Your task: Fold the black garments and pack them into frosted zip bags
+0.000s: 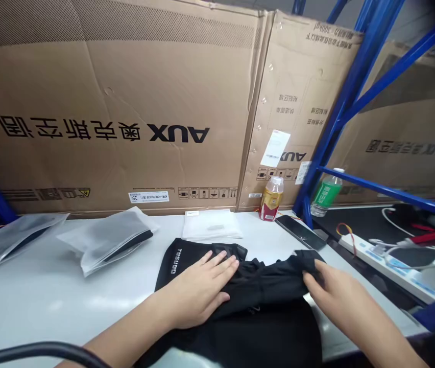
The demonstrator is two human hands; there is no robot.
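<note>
A black garment (274,332) with white lettering near its upper left corner lies partly folded on the white table, its near part running off the bottom of the view. My left hand (202,291) rests flat on the cloth, fingers stretched out. At the garment's right side, my right hand (327,286) pinches a bunched edge, lifted slightly off the table. Part of the cloth is hidden under my left hand and forearm. Just beyond the garment lies a stack of clear plastic bags (213,225).
Two frosted bags with dark contents, one nearer (110,240) and one farther left (14,240), lie on the table (49,312). A drink bottle (271,199) and phone (300,231) are at the back right. Large cardboard boxes (125,76), blue rack bars (349,107) and a power strip (389,266) border it.
</note>
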